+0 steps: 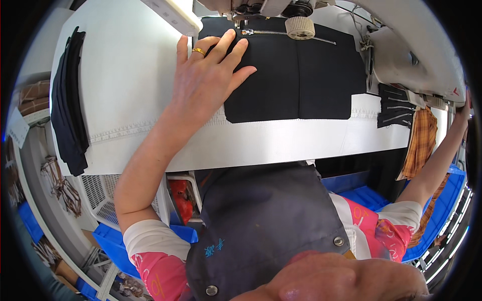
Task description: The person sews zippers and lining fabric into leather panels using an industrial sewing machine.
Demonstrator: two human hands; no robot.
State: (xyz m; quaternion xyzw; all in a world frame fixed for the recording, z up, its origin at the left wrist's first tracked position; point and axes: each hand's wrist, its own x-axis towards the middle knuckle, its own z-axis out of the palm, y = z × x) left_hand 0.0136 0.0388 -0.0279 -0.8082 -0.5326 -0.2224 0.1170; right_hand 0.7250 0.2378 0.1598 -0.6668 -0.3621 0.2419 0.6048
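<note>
My left hand (pixel 208 72), a gold ring on one finger, lies flat with fingers spread on the left part of a black fabric panel (pixel 321 83). Its fingertips rest just beside the presser foot (pixel 240 23) of a white sewing machine (pixel 427 47). A metal-toothed zipper (pixel 271 33) runs across the panel's upper part, its pull close to the foot. A vertical seam line divides the panel. At the far right, my right hand (pixel 463 109) reaches to the end of the machine, where its fingers are mostly hidden.
Folded black fabric pieces (pixel 68 105) hang over the table's left edge. Black pieces with zippers (pixel 394 108) and orange plaid cloth (pixel 423 133) lie at the right under the machine. A ruler strip (pixel 125 131) crosses the white table. Below are a white basket (pixel 103 193) and blue bins (pixel 113 246).
</note>
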